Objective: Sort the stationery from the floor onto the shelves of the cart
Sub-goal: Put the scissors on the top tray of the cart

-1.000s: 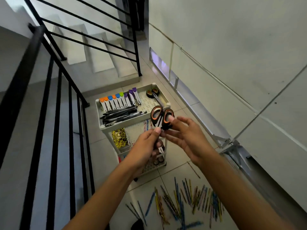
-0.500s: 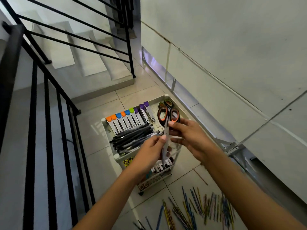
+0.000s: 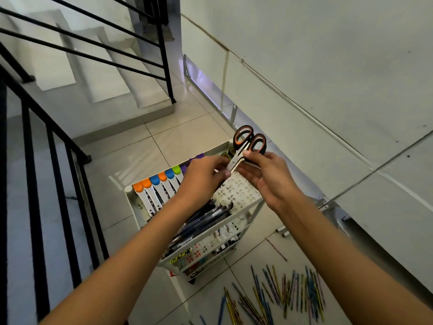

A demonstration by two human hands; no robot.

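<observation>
Scissors (image 3: 249,143) with black and orange handles hang over the far right corner of the white cart (image 3: 241,195), blades pointing toward me. My left hand (image 3: 202,177) pinches the blade end. My right hand (image 3: 264,174) pinches the scissors just below the handles with thumb and fingers. On the cart's top shelf lie a row of white clips with coloured caps (image 3: 159,184) and a bundle of dark pens (image 3: 206,219). A second pair of scissors (image 3: 228,154) lies at the shelf's far corner, mostly hidden. Many coloured pencils (image 3: 281,294) lie on the floor tiles at the lower right.
A black stair railing (image 3: 46,160) runs along the left, with white steps (image 3: 105,73) beyond it. A white wall (image 3: 328,90) rises on the right, with metal brackets at its foot. The cart's lower shelves (image 3: 203,254) hold small items.
Both hands have carried the scissors forward and down over the cart's far right corner. The view has tilted down and closer to the cart.
</observation>
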